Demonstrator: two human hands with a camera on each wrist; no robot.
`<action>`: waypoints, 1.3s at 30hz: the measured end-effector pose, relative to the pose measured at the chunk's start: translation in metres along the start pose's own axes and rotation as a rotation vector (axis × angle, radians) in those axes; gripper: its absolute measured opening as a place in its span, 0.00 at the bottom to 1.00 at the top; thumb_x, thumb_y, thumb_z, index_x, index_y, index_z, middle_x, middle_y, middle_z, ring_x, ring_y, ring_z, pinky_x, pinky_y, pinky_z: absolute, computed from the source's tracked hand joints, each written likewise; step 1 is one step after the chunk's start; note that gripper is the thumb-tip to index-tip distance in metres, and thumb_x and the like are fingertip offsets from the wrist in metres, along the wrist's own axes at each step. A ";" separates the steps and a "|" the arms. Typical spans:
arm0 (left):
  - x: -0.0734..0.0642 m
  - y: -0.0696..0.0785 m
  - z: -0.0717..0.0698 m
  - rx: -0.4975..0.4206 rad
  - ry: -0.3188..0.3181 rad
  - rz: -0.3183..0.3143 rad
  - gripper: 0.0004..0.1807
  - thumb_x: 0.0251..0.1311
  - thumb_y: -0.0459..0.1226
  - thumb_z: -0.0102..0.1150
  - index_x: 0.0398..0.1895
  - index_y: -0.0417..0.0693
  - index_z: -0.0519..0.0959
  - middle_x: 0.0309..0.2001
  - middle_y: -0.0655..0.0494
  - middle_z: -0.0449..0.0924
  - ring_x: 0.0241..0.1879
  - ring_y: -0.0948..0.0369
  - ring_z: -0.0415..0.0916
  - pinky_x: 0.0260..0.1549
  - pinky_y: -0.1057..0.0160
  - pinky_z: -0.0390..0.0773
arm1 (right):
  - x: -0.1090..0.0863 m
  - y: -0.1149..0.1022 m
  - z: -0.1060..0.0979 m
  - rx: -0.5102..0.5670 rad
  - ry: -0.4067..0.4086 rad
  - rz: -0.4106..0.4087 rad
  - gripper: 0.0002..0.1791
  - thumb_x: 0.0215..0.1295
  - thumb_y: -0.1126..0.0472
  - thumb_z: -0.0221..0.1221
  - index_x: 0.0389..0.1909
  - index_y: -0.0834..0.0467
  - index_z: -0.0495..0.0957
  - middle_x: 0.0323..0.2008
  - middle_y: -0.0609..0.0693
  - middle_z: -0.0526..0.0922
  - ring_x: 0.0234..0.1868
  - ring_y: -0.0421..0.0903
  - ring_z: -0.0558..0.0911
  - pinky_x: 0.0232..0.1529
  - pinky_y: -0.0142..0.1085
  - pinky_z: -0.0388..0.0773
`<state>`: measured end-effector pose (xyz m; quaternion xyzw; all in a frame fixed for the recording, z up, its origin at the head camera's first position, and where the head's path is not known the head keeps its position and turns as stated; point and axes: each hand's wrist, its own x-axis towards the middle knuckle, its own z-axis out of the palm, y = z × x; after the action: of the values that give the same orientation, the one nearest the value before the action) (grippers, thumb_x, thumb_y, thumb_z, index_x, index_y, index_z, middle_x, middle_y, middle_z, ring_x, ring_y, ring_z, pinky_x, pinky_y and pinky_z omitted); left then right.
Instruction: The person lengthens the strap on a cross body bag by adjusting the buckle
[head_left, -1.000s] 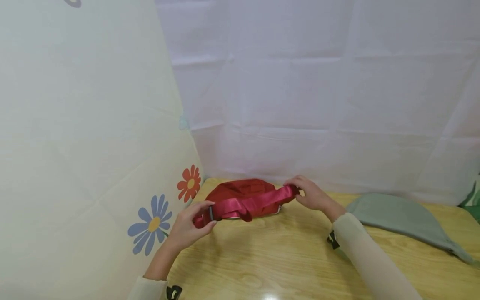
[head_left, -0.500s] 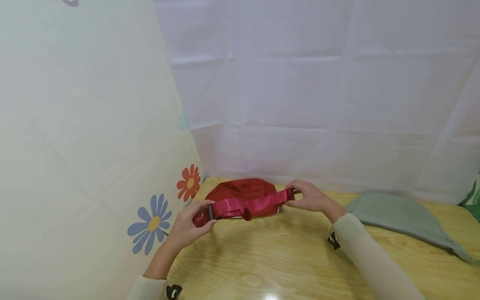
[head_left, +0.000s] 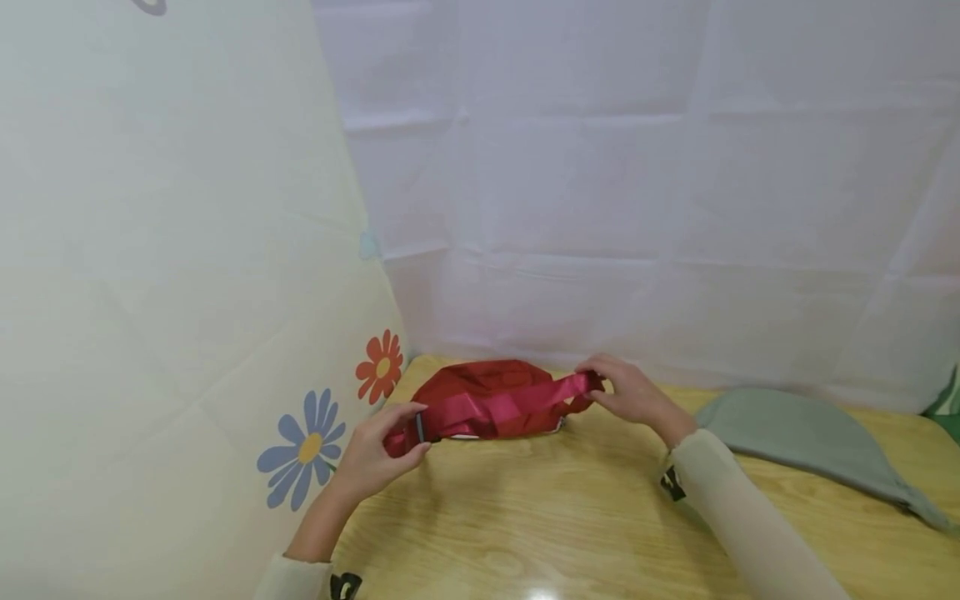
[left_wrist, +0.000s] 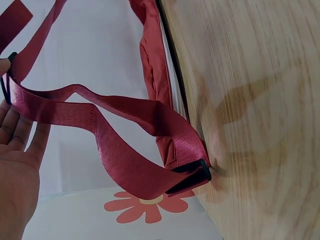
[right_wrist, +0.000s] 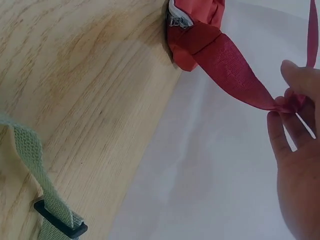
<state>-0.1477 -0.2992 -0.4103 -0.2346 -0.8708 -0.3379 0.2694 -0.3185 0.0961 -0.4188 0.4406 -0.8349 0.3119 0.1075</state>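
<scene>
A red waist bag [head_left: 487, 377] lies on the table near the back left corner, its shiny red strap [head_left: 517, 406] lifted in front of it. My left hand [head_left: 375, 446] pinches the strap at a black slider buckle [head_left: 421, 427], thumb below and fingers above. A second black buckle [left_wrist: 202, 174] sits lower on the strap, by the bag's end, in the left wrist view. Toward the strap's other end, my right hand [head_left: 630, 396] grips the webbing, which is bunched between thumb and fingers. From there the strap slopes to the bag's zipper end [right_wrist: 181, 21] in the right wrist view.
A grey-green bag [head_left: 802, 433] lies on the wooden table [head_left: 570, 517] to the right; its green strap carries a black buckle [right_wrist: 60, 220]. White cloth [head_left: 600, 208] hangs behind the table, and a flower-printed sheet [head_left: 187, 250] closes off the left side.
My right hand dipped slightly, then came up and a little to the right with the strap. The fold hanging mid-strap has flattened. My left hand has hardly moved, and the bag stays in place.
</scene>
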 end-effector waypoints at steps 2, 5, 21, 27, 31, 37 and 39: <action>-0.001 -0.001 -0.001 -0.004 0.003 0.000 0.29 0.47 0.26 0.76 0.56 0.44 0.80 0.45 0.52 0.84 0.42 0.60 0.82 0.38 0.61 0.86 | 0.000 0.002 0.000 0.003 0.020 -0.006 0.19 0.61 0.73 0.66 0.54 0.64 0.79 0.50 0.58 0.83 0.48 0.53 0.82 0.48 0.50 0.82; -0.001 -0.002 -0.001 -0.002 0.006 -0.003 0.30 0.46 0.26 0.76 0.56 0.44 0.80 0.44 0.52 0.84 0.41 0.63 0.81 0.38 0.67 0.84 | 0.000 0.005 -0.001 0.007 0.047 -0.003 0.19 0.61 0.73 0.67 0.53 0.64 0.80 0.50 0.58 0.83 0.49 0.54 0.82 0.48 0.49 0.82; -0.003 0.003 -0.010 0.043 0.040 -0.040 0.31 0.44 0.29 0.80 0.56 0.44 0.81 0.46 0.52 0.86 0.41 0.58 0.84 0.41 0.61 0.85 | -0.010 0.028 0.002 0.034 0.097 0.118 0.19 0.65 0.73 0.63 0.57 0.68 0.78 0.50 0.63 0.81 0.49 0.59 0.82 0.46 0.50 0.83; -0.004 0.001 -0.011 0.048 0.050 -0.037 0.31 0.44 0.28 0.79 0.56 0.44 0.81 0.46 0.53 0.86 0.42 0.60 0.84 0.43 0.57 0.85 | -0.011 0.034 0.006 0.085 0.128 0.171 0.18 0.64 0.75 0.62 0.55 0.70 0.78 0.49 0.65 0.80 0.47 0.61 0.82 0.46 0.51 0.83; -0.005 -0.001 -0.012 -0.008 0.064 -0.022 0.29 0.43 0.25 0.78 0.53 0.44 0.81 0.44 0.52 0.85 0.42 0.64 0.81 0.42 0.64 0.83 | -0.012 0.039 0.007 0.127 0.139 0.253 0.17 0.65 0.75 0.60 0.54 0.71 0.77 0.49 0.66 0.81 0.50 0.63 0.82 0.50 0.53 0.82; -0.007 -0.002 -0.015 -0.042 0.084 -0.036 0.30 0.43 0.22 0.75 0.54 0.42 0.80 0.43 0.53 0.83 0.43 0.70 0.79 0.44 0.72 0.80 | -0.016 0.044 0.005 0.168 0.129 0.341 0.16 0.68 0.74 0.58 0.55 0.73 0.76 0.51 0.68 0.80 0.54 0.66 0.80 0.55 0.57 0.79; -0.007 -0.002 -0.016 -0.015 0.091 -0.036 0.32 0.43 0.23 0.76 0.56 0.42 0.80 0.44 0.53 0.83 0.44 0.71 0.80 0.45 0.69 0.81 | -0.018 0.046 0.005 0.172 0.128 0.359 0.16 0.68 0.74 0.57 0.55 0.73 0.75 0.51 0.69 0.80 0.55 0.66 0.79 0.57 0.57 0.78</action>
<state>-0.1388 -0.3135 -0.4055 -0.2053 -0.8591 -0.3597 0.3007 -0.3445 0.1243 -0.4511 0.2717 -0.8618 0.4235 0.0648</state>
